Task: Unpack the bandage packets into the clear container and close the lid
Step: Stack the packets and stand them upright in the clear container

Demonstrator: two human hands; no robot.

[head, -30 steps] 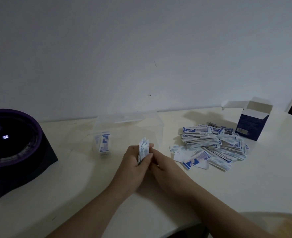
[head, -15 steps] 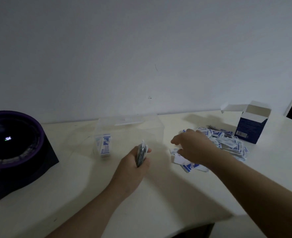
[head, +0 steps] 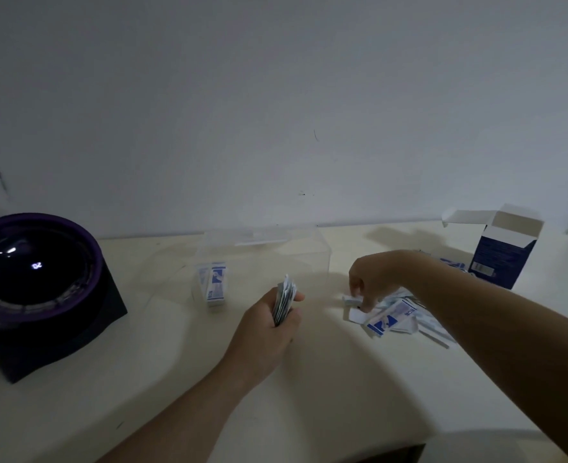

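The left hand's [head: 269,325] fingers curled around a thin stack of packets [head: 284,303] held on edge, flat white paper printed blue. The right hand's [head: 377,279] fingers bent down onto the near edge of the loose pile [head: 392,317] — pinching or only touching, I could not tell. Between and behind the hands stood the clear container [head: 309,262], a smooth, boxy, see-through shape, with a few packets [head: 214,285] upright at its left end. Beyond the pile stood an open blue carton [head: 503,259] on the matte cream table [head: 176,362].

No print here is legible: the blue lettering on the packets [head: 392,317] and the box [head: 499,259] (barcode included) is too blurred.
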